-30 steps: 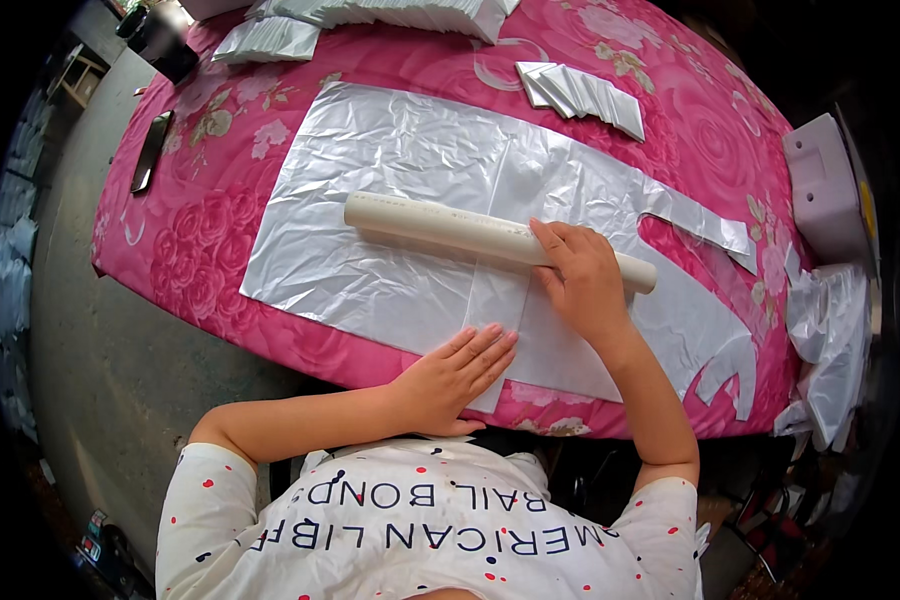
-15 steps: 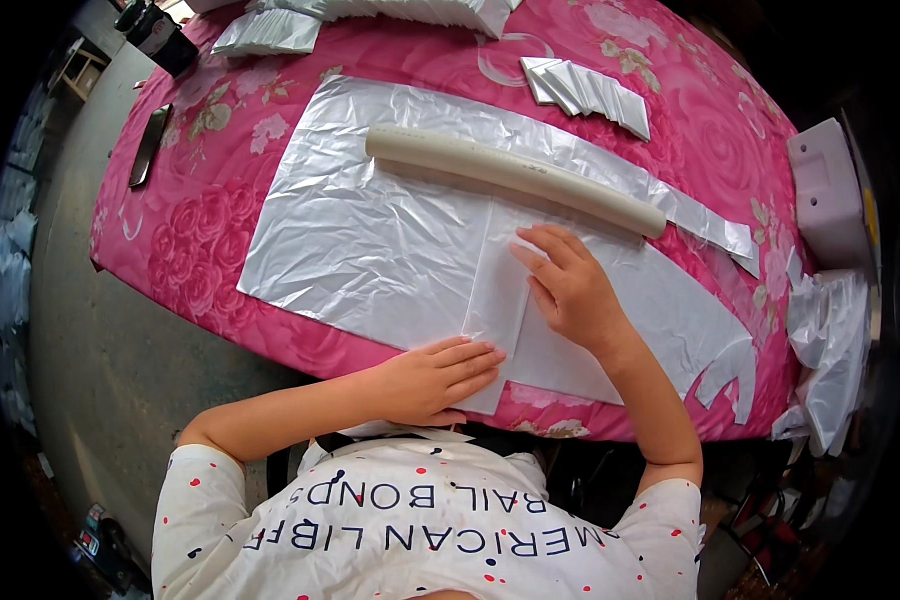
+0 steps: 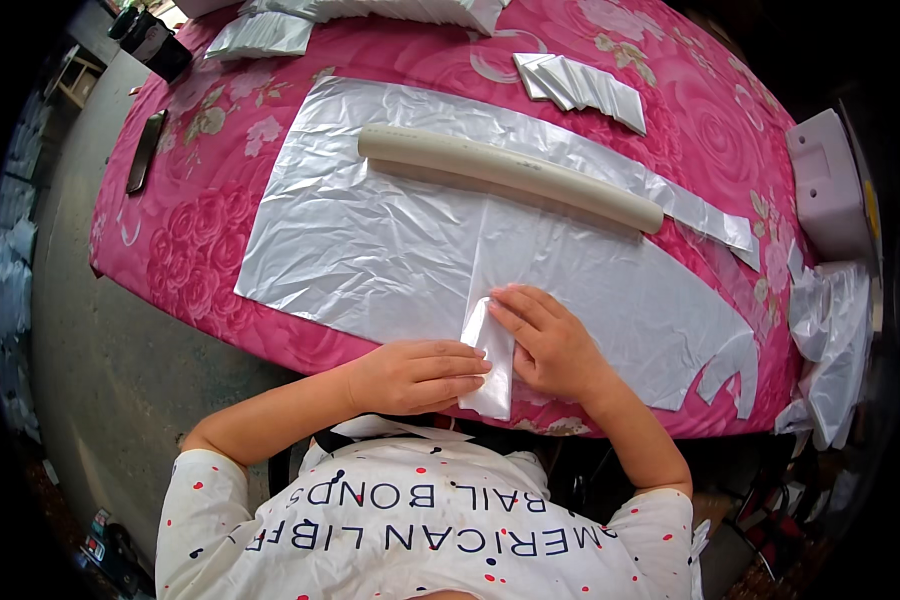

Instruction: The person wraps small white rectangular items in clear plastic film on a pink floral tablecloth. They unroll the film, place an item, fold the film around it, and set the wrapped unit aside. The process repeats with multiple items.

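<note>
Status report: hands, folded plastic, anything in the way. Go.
Left hand on the folded plastic strip. Right hand at its far end. Pale tube lies beyond, on the plastic sheet, touching neither hand.

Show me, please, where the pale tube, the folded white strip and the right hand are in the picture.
Pale tube (image 3: 510, 172): head view, midway along its upper surface.
Folded white strip (image 3: 497, 391): head view, its lower, uncovered part.
Right hand (image 3: 550, 345): head view, the back of it.
</note>
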Action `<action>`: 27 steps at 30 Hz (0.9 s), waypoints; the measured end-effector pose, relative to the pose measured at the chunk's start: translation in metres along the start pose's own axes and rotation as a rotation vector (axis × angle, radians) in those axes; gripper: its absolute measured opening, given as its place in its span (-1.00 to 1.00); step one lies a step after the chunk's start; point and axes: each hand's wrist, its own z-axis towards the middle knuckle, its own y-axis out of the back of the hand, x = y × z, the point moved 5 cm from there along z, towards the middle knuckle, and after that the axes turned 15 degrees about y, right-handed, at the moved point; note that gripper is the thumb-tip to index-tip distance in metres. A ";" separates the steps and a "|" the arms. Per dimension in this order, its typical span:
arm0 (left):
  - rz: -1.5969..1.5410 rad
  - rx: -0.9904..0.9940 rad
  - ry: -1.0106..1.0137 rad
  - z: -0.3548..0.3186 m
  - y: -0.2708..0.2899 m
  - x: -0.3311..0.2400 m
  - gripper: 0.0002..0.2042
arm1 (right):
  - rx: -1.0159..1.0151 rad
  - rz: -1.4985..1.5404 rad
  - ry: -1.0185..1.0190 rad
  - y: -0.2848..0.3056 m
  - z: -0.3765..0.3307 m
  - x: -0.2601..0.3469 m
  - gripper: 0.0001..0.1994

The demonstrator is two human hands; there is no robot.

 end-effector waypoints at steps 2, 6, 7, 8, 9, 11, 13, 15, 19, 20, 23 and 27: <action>0.175 0.011 0.077 0.016 0.005 0.003 -0.51 | -0.040 -0.025 -0.006 -0.004 -0.004 0.000 -0.56; 0.222 0.113 0.168 0.021 0.002 0.017 -0.45 | -0.061 -0.086 0.006 -0.008 -0.008 0.001 -0.56; 0.260 0.123 0.110 0.020 0.001 0.015 -0.47 | -0.064 -0.077 0.004 -0.006 -0.008 0.003 -0.56; 0.297 0.133 0.053 0.018 0.001 0.014 -0.50 | -0.068 -0.068 0.003 -0.005 -0.008 0.004 -0.55; 0.336 0.141 -0.005 0.017 0.002 0.012 -0.52 | -0.061 -0.066 -0.001 -0.005 -0.008 0.004 -0.55; 0.358 0.151 -0.140 0.010 -0.001 0.009 -0.63 | -0.047 -0.062 -0.008 -0.004 -0.008 0.006 -0.53; 0.311 0.124 -0.172 0.006 -0.002 0.007 -0.69 | -0.031 -0.071 -0.007 -0.003 -0.008 0.006 -0.52; 0.197 0.059 -0.104 0.005 -0.001 0.007 -0.72 | -0.028 -0.064 -0.011 -0.001 -0.006 0.007 -0.52; -0.132 -0.027 0.094 0.007 0.008 0.011 -0.65 | -0.078 -0.064 -0.011 -0.001 -0.004 0.004 -0.55; -0.118 -0.037 0.076 0.010 0.009 0.012 -0.61 | -0.099 -0.075 -0.006 -0.003 -0.006 0.003 -0.56; 0.112 0.006 0.106 0.027 0.010 0.012 -0.51 | -0.158 -0.112 -0.009 -0.007 -0.006 0.000 -0.62; 0.276 0.028 0.223 0.026 -0.002 0.026 -0.41 | -0.186 -0.145 -0.005 -0.007 -0.006 0.000 -0.65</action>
